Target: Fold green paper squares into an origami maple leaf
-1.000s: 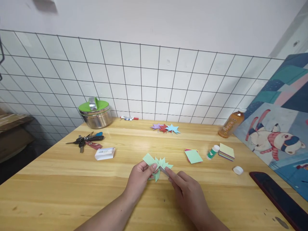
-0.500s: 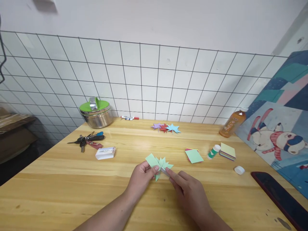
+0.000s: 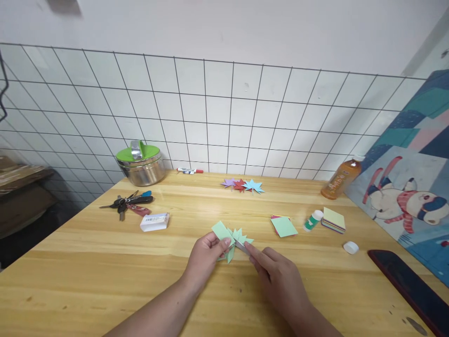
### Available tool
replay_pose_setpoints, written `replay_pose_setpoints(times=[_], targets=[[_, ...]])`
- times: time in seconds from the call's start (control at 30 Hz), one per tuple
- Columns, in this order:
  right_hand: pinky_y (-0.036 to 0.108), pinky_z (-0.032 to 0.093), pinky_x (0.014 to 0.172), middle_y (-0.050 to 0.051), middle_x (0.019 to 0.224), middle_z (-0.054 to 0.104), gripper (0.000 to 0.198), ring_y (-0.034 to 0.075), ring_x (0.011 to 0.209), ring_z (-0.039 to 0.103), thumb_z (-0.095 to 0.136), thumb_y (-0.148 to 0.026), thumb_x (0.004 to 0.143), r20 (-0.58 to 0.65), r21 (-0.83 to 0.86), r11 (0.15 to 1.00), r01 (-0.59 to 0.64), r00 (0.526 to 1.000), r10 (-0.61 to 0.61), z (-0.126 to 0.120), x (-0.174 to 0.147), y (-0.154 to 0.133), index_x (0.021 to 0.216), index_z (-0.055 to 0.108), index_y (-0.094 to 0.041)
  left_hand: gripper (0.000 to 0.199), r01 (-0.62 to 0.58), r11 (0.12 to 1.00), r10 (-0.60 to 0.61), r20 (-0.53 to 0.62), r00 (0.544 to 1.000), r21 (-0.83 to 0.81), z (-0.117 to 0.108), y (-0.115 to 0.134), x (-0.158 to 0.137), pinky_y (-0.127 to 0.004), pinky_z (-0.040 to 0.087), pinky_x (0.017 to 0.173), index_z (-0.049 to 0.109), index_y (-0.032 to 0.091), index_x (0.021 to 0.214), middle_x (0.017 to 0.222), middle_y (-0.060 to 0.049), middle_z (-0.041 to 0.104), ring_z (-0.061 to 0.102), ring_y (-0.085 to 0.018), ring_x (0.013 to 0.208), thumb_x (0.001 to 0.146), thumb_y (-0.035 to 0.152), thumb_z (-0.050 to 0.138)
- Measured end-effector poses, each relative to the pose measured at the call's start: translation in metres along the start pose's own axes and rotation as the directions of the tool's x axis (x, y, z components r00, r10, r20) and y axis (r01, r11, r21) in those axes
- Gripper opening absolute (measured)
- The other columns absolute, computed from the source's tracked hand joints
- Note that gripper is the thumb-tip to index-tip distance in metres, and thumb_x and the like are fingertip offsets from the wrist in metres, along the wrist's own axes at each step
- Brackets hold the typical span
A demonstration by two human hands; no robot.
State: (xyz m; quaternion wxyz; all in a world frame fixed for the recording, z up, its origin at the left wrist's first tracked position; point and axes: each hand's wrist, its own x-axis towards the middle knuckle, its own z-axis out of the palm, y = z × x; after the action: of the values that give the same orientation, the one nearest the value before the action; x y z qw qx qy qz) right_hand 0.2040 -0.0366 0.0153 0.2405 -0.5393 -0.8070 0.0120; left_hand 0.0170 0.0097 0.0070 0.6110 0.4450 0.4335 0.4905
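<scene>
Between the thumb and fingers of my left hand [image 3: 206, 252] is a small light-green paper square [image 3: 221, 230]. Pointed folds of a light-green paper leaf [image 3: 239, 235] fan out beside and under it. My right hand [image 3: 275, 269] is closed on a thin, silvery knife [image 3: 241, 246], its index finger laid along the top. The blade's tip meets the paper close to my left thumb; whether it cuts in cannot be made out. My fingers hide most of the handle and part of the leaf.
Behind lie purple, red and blue paper leaves [image 3: 242, 185]. Right of my hands are paper squares [image 3: 283, 226], a glue stick [image 3: 313, 220], its cap [image 3: 351, 247], a bottle [image 3: 342, 178] and a phone [image 3: 403, 285]. Keys [image 3: 129, 202], a white box [image 3: 155, 222] and a pot [image 3: 140, 164] stand left.
The knife has shifted slightly and its blade tip now sits nearer my left thumb, by the square's edge. My left hand keeps its hold, and the view has tilted a little.
</scene>
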Motion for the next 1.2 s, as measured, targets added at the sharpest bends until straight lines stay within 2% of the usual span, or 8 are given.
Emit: replay_pose_setpoints(times=[0.3, 0.6, 0.77, 0.9, 1.2], targets=[[0.021, 0.038, 0.055, 0.000, 0.068, 0.056, 0.037, 0.012, 0.060, 0.054, 0.037, -0.026, 0.092, 0.048, 0.020, 1.000, -0.005, 0.999, 0.004, 0.0000, -0.0007, -0.0004, 0.127, 0.048, -0.032, 0.026, -0.006, 1.000, 0.004, 0.050, 0.999, 0.030, 0.0046, 0.0054, -0.0010, -0.021, 0.038, 0.055, 0.069, 0.013, 0.073, 0.062, -0.001, 0.063, 0.049, -0.011, 0.055, 0.064, 0.038, 0.072], [0.021, 0.038, 0.056, 0.000, 0.070, 0.056, 0.038, 0.012, 0.062, 0.054, 0.037, -0.026, 0.093, 0.055, 0.032, 0.999, -0.031, 0.998, 0.030, -0.0012, -0.0005, 0.0007, 0.128, 0.046, -0.034, 0.026, -0.022, 1.000, 0.021, 0.036, 0.999, 0.023, 0.0018, 0.0001, -0.0017, -0.020, 0.037, 0.053, 0.069, 0.013, 0.080, 0.062, -0.001, 0.062, 0.049, -0.010, 0.055, 0.068, 0.037, 0.070], [0.021, 0.038, 0.056, 0.000, 0.069, 0.057, 0.038, 0.012, 0.062, 0.054, 0.038, -0.026, 0.092, 0.053, 0.026, 1.000, -0.005, 0.999, 0.003, -0.0010, -0.0014, 0.0001, 0.129, 0.046, -0.035, 0.035, -0.023, 0.994, 0.030, 0.068, 0.997, -0.107, -0.0006, 0.0032, -0.0044, -0.024, 0.043, 0.065, 0.066, 0.016, 0.102, 0.085, -0.007, 0.069, 0.058, -0.016, 0.073, 0.074, 0.038, 0.065], [0.021, 0.037, 0.056, 0.000, 0.069, 0.057, 0.037, 0.012, 0.061, 0.054, 0.039, -0.026, 0.092, 0.046, 0.039, 0.999, 0.020, 0.999, -0.022, -0.0003, -0.0020, -0.0007, 0.127, 0.047, -0.034, 0.033, -0.004, 0.982, 0.023, 0.100, 0.995, -0.187, -0.0009, 0.0030, -0.0044, -0.027, 0.044, 0.068, 0.067, 0.014, 0.101, 0.085, -0.009, 0.070, 0.060, -0.018, 0.073, 0.078, 0.036, 0.062], [0.022, 0.035, 0.054, -0.001, 0.068, 0.057, 0.036, 0.012, 0.060, 0.054, 0.040, -0.028, 0.092, 0.046, 0.023, 1.000, 0.010, 0.999, -0.011, -0.0004, -0.0009, -0.0007, 0.126, 0.049, -0.034, 0.029, 0.023, 0.998, -0.017, 0.105, 0.994, -0.063, 0.0001, 0.0014, -0.0028, -0.027, 0.045, 0.071, 0.071, 0.013, 0.093, 0.079, -0.008, 0.071, 0.061, -0.018, 0.074, 0.074, 0.035, 0.066]])
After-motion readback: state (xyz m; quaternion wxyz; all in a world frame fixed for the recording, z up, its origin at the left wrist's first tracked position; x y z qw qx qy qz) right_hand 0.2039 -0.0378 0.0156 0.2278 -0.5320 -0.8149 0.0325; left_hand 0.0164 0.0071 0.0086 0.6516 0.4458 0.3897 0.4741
